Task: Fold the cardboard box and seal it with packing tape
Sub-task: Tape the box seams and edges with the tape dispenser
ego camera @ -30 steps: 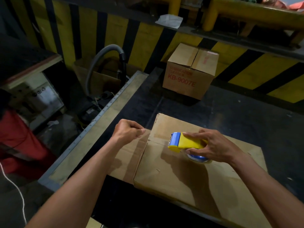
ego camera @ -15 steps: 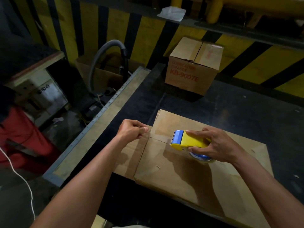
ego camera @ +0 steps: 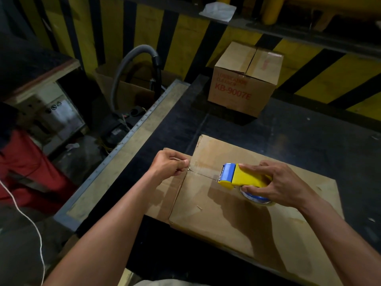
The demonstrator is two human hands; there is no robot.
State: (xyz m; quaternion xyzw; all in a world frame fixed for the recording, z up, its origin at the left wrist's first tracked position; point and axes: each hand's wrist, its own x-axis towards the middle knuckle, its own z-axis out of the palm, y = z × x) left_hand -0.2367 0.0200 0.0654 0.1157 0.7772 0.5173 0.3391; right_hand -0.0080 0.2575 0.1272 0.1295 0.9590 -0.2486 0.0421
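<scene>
Head view: left hand (ego camera: 169, 164) pinching clear tape end, right hand (ego camera: 276, 183) gripping yellow-and-blue plastic tape dispenser (ego camera: 239, 176) over flat brown cardboard box (ego camera: 216, 207); slack risks wrinkling toward 9 o'clock.

Bare black table (ego camera: 299, 141) lies open between flattened cardboard (ego camera: 216, 213) and sealed box (ego camera: 243, 79).

Yellow-and-blue tape dispenser (ego camera: 241, 176); brown cardboard box (ego camera: 216, 213); yellow-black striped wall (ego camera: 185, 38)

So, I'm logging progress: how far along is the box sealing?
Done: the cardboard box lies folded flat. In hand: the left hand pinches the tape end at its edge while the right hand holds the tape dispenser. Left: taping the rest of the seam.
</scene>
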